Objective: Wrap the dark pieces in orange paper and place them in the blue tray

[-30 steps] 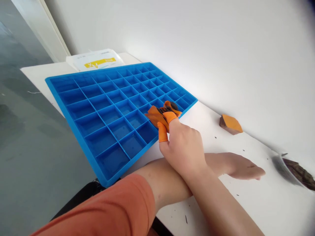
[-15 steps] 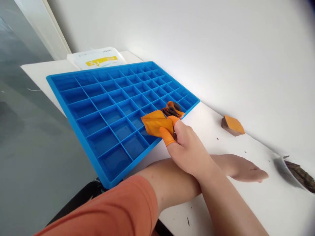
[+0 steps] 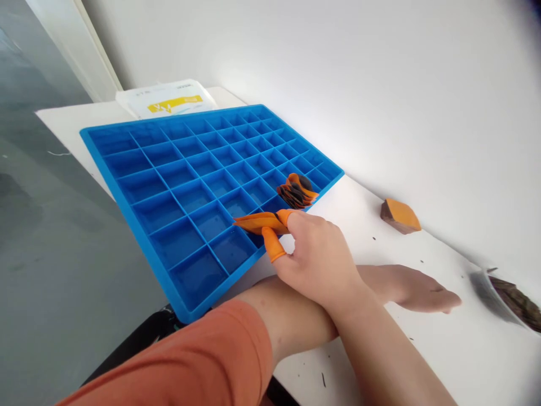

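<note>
My right hand (image 3: 316,256), with orange covers on its thumb and a finger, pinches a few thin orange sheets (image 3: 256,221) over the near edge of the blue grid tray (image 3: 180,309). Dark edges show where the sheets meet the fingers. Just beyond, a fanned bunch of orange and dark sheets (image 3: 297,192) stands in a compartment. Under my right wrist crosses my left forearm, and my left hand (image 3: 416,288) rests on the white table to the right, away from the tray. Its fingers are largely hidden, so its grip does not show.
A block of stacked orange-topped sheets (image 3: 400,215) lies by the wall. At the right edge is a clear bowl (image 3: 490,299) of dark strips (image 3: 518,301). A white packet with a yellow band (image 3: 175,104) lies behind the tray. Dark scraps dot the table (image 3: 350,228).
My right hand has shifted slightly left and down. The sheets it pinches have tilted from face-on to nearly edge-on, away from the fanned bunch. My left hand has stayed put.
</note>
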{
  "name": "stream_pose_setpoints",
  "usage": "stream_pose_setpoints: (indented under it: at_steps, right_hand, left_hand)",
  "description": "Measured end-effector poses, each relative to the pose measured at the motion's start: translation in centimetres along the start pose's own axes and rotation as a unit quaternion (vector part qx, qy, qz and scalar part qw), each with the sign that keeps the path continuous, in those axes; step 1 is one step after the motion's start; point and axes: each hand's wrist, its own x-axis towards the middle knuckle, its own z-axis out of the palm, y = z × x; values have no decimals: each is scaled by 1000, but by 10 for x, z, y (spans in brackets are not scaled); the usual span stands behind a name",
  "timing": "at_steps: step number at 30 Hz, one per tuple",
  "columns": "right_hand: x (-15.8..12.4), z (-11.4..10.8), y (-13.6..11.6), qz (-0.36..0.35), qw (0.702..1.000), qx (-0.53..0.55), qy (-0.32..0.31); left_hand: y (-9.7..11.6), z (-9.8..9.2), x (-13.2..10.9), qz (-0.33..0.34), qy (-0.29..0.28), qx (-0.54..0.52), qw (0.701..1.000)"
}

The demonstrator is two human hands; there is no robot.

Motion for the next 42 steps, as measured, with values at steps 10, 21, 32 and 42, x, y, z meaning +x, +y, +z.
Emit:
stream_pose_setpoints:
  at_steps: [10, 21, 32, 42]
  right_hand:
    - [2, 4, -4, -71, 997, -18, 28]
    - [21, -32, -33, 91, 989, -27, -117]
    - [28, -41, -37, 56, 977, -33, -203]
    - [23, -27, -39, 38, 981, -76, -175]
  left_hand:
    - [11, -10, -16, 11, -90, 1, 996]
    - [-9, -1, 5, 23, -45, -71, 996]
    - [-9, 5, 3, 17, -25, -57, 998]
    - [1, -4, -7, 0, -41, -43, 998]
